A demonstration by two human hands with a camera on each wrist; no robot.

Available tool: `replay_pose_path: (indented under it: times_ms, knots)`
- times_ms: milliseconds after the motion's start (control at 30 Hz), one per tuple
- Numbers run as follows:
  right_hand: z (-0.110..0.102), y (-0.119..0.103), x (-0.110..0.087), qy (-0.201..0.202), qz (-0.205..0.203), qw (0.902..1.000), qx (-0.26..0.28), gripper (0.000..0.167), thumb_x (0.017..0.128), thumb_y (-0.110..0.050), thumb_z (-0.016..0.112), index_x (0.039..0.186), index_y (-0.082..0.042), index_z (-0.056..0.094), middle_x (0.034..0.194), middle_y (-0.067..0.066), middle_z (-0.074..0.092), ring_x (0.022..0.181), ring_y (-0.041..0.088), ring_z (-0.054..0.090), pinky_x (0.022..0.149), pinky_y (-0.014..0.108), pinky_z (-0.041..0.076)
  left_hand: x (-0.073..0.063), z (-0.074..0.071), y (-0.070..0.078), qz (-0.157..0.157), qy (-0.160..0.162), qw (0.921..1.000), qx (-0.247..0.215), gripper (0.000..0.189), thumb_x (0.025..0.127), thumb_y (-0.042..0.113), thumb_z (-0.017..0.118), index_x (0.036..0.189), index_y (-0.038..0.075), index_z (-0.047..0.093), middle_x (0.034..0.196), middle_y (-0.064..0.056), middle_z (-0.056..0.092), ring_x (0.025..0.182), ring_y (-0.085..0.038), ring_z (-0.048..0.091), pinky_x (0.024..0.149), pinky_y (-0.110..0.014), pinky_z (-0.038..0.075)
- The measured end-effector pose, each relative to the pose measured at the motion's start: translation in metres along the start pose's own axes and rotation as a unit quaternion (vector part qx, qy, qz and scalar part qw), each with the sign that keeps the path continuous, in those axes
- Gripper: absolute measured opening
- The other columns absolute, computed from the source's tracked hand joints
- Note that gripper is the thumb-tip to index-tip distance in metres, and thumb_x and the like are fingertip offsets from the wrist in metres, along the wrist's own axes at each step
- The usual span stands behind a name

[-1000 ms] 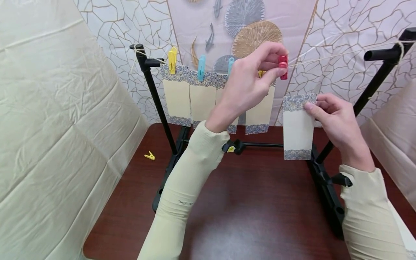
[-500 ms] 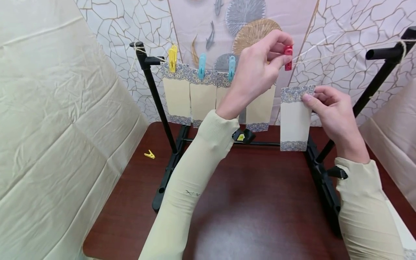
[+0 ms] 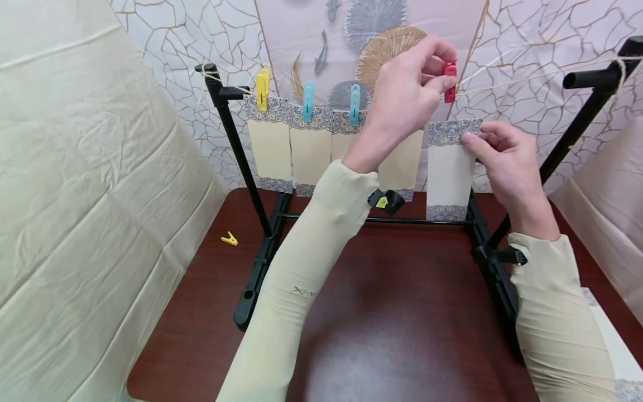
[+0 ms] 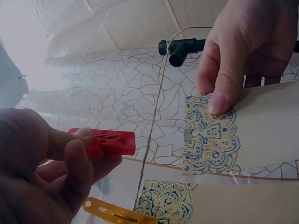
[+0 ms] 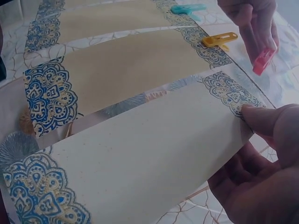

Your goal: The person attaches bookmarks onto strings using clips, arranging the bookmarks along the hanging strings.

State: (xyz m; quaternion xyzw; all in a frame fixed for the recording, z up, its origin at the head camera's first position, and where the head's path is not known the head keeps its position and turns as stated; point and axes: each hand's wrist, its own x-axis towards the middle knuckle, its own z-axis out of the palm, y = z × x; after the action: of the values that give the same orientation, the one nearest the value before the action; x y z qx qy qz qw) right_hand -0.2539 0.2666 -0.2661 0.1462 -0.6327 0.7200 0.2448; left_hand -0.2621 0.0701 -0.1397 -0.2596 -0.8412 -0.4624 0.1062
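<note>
My left hand (image 3: pixel 404 95) pinches a red clothespin (image 3: pixel 450 81) beside the string, above the right-hand end of the hung cards. In the left wrist view the red clothespin (image 4: pixel 110 141) lies between thumb and fingers, apart from the string (image 4: pixel 152 121). My right hand (image 3: pixel 512 167) pinches the upper right corner of a cream card (image 3: pixel 449 176) with blue patterned bands at both ends. That card hangs upright just below the string, beside the last hung card (image 5: pixel 135 70), which a yellow-orange clothespin (image 5: pixel 219 39) holds. My left forearm hides part of the hung cards in the head view.
Cards hang from the string under a yellow clothespin (image 3: pixel 262 89) and blue clothespins (image 3: pixel 308 100). A black frame (image 3: pixel 577 111) carries the string. A loose yellow clothespin (image 3: pixel 229 239) lies on the dark table (image 3: pixel 402 312); more paper (image 3: pixel 613 340) lies at the right edge.
My right hand has raised the card and brought it slightly left, closer to the string. My left hand has moved up and a little right with the red clothespin.
</note>
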Motion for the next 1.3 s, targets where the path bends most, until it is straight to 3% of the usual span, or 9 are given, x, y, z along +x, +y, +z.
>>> replay_pose_path:
  times_ms: [400, 667, 1000, 1133, 1300]
  knots:
    - [0.005, -0.002, 0.010, 0.006, -0.014, 0.9998, 0.014, 0.013, 0.083, 0.001, 0.074, 0.096, 0.003, 0.074, 0.071, -0.001, 0.069, 0.064, 0.007, 0.058, 0.062, 0.015, 0.048, 0.006, 0.005, 0.003, -0.042, -0.024, 0.9986, 0.022, 0.012, 0.096, 0.018, 0.062, 0.106, 0.024, 0.059, 0.097, 0.012, 0.070, 0.088, 0.002, 0.066, 0.069, -0.019, 0.047]
    - [0.009, -0.001, 0.013, 0.009, -0.013, 0.9995, 0.026, 0.012, 0.082, 0.002, 0.074, 0.094, 0.002, 0.074, 0.069, -0.001, 0.068, 0.063, 0.006, 0.058, 0.062, 0.015, 0.048, 0.010, 0.004, 0.006, -0.037, -0.018, 0.9978, 0.052, 0.014, 0.097, 0.019, 0.062, 0.110, 0.024, 0.060, 0.102, 0.012, 0.071, 0.094, 0.002, 0.065, 0.077, -0.017, 0.044]
    - [0.012, -0.002, 0.016, 0.007, -0.020, 0.9993, 0.030, 0.011, 0.082, 0.002, 0.075, 0.092, 0.004, 0.074, 0.067, 0.000, 0.068, 0.061, 0.006, 0.057, 0.061, 0.015, 0.049, 0.013, 0.010, 0.005, -0.023, -0.046, 0.9929, 0.107, 0.011, 0.096, 0.019, 0.061, 0.105, 0.025, 0.058, 0.100, 0.014, 0.072, 0.093, 0.000, 0.061, 0.080, -0.016, 0.041]
    - [0.013, -0.003, 0.016, 0.005, -0.018, 0.9989, 0.043, 0.010, 0.082, 0.003, 0.074, 0.093, 0.004, 0.073, 0.068, 0.000, 0.067, 0.061, 0.007, 0.057, 0.062, 0.016, 0.049, 0.013, 0.012, 0.005, -0.034, -0.062, 0.9913, 0.111, 0.012, 0.097, 0.019, 0.060, 0.107, 0.025, 0.057, 0.102, 0.014, 0.071, 0.092, -0.001, 0.062, 0.078, -0.019, 0.044]
    - [0.014, -0.005, 0.016, 0.009, -0.019, 0.9985, 0.051, 0.011, 0.082, 0.004, 0.074, 0.093, 0.005, 0.073, 0.068, 0.001, 0.067, 0.061, 0.007, 0.058, 0.061, 0.016, 0.050, 0.012, 0.015, 0.005, -0.037, -0.077, 0.9891, 0.120, 0.012, 0.098, 0.018, 0.058, 0.107, 0.024, 0.056, 0.101, 0.013, 0.069, 0.077, -0.004, 0.062, 0.066, -0.020, 0.049]
